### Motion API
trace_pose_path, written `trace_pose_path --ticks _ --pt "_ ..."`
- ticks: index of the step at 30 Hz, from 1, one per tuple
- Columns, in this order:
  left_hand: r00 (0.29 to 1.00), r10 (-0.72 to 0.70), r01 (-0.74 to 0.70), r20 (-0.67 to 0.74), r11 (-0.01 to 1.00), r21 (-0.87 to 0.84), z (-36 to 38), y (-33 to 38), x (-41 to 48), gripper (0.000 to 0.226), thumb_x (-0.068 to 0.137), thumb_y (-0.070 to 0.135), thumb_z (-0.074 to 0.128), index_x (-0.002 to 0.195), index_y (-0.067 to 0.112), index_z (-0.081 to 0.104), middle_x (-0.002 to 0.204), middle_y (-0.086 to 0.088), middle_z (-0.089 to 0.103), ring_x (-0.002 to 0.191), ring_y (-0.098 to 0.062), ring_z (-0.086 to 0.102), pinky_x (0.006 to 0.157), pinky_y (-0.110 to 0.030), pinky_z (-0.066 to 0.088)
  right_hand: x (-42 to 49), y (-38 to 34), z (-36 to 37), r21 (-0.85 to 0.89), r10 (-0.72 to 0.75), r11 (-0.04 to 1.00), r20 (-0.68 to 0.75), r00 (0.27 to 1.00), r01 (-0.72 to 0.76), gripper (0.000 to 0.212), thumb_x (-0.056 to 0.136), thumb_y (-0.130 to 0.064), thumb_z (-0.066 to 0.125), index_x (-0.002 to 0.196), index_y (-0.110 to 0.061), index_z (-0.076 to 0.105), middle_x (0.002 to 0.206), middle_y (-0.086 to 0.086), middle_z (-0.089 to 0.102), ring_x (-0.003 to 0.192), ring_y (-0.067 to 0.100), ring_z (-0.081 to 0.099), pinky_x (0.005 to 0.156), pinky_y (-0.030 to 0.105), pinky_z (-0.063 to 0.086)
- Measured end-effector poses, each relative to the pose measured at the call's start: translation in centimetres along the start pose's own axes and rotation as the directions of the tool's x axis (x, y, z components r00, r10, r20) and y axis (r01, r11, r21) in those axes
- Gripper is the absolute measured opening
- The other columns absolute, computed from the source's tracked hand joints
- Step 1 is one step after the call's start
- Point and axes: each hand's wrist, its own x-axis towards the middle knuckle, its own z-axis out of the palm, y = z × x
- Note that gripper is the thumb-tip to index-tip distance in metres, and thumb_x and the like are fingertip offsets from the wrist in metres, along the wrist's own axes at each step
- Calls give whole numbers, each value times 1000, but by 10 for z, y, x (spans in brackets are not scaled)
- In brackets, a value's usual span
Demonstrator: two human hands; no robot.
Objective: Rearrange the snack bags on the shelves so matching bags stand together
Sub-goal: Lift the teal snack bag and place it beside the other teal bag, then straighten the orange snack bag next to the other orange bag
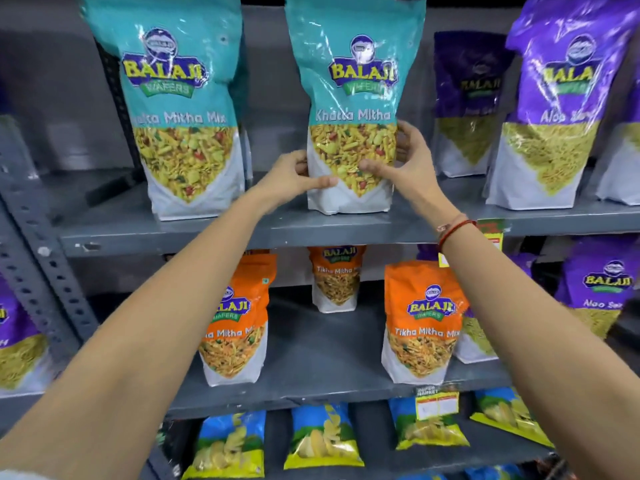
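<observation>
Fingers of both hands are wrapped around the lower part of a teal snack bag [353, 109], thumbs across its front. The left hand [294, 178] grips the bag's left edge and the right hand [405, 161] its right edge, with fingers curled behind. It stands upright on the upper grey shelf [242, 233], base down on the shelf board, near the front lip. Glossy teal on top, white at the bottom, and a clear pointed window shows a yellow mix with red and green bits. On it you can read "BALAJI WAFERS" and "Khatta Mitha"; the last word is cut off by the bag's edge. A second teal bag [176, 109] of the same kind stands to its left with a gap between them, reading "Mitha Mix". Off to the right on the same shelf, purple bags [554, 105] carry the Balaji logo and what looks like "Aloo Sev", though glare blurs the lettering. Down a level, orange bags [420, 320] read "Tikha Mitha Mix". On the lowest row, blue and yellow chip bags [322, 438] lean back. A red thread bracelet [453, 230] circles the right wrist.
</observation>
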Motion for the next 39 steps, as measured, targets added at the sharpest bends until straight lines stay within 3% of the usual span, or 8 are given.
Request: trace_pose_path --ticks 5,17,21,26,28,31,35,39 --pt "994 -18 7 103 994 109 1 -16 -2 79 66 29 84 132 21 40 103 29 50 81 29 50 60 4 41 6 13 -4 -76 125 991 207 970 -112 92 63 -28 90 139 -14 40 131 0 58 119 14 57 106 36 47" --pt "992 -62 43 111 986 160 6 -13 -7 95 63 42 81 140 19 32 141 0 50 122 -16 51 103 -35 43 5 10 -9 -120 160 983 196 968 -138 94 60 -34 90 139 -14 41 132 0 58 113 8 57 104 33 48" --pt "996 48 -30 -73 974 223 17 -9 -25 88 69 39 80 140 19 32 143 3 46 125 -10 46 103 -27 42 -31 7 -5 -271 -154 956 -125 980 116 94 66 -41 87 140 -5 42 137 12 49 128 24 49 105 38 46" --pt "621 529 -414 -579 848 331 68 -23 -85 36 86 26 68 118 15 56 114 6 61 102 -5 60 81 -13 48 -129 48 12 -386 -529 832 -340 777 398 41 82 -22 78 106 7 63 107 12 55 104 24 55 78 41 55" --pt "542 633 -493 -553 772 402 102 -47 -104 18 89 15 61 107 10 59 103 3 60 85 -6 58 76 -10 44 -167 84 13 -389 -412 881 -346 843 271 37 82 -22 76 101 7 63 101 15 58 96 29 56 76 45 54" --pt "774 501 -437 -388 865 247 157 -97 -123 21 87 10 60 108 12 57 101 5 54 81 -4 57 66 -20 52 -219 145 1 -290 -46 951 -474 879 -107 43 83 -30 74 104 4 58 102 15 54 95 33 54 81 55 50" --pt "997 15 -1 -71 983 186 220 -161 -130 55 81 27 69 129 22 42 123 2 54 102 -10 58 76 -44 56 -269 211 -33 2 441 849 -555 705 -529 85 74 -67 59 130 -4 45 120 9 44 106 18 46 94 27 42" --pt "895 -386 342 224 916 211 261 -196 -121 99 71 36 80 145 11 19 152 -14 29 136 -29 34 105 -43 37 -280 254 -61 52 663 746 -148 734 -664 86 75 -48 78 144 -24 33 136 6 53 127 27 52 101 46 45"
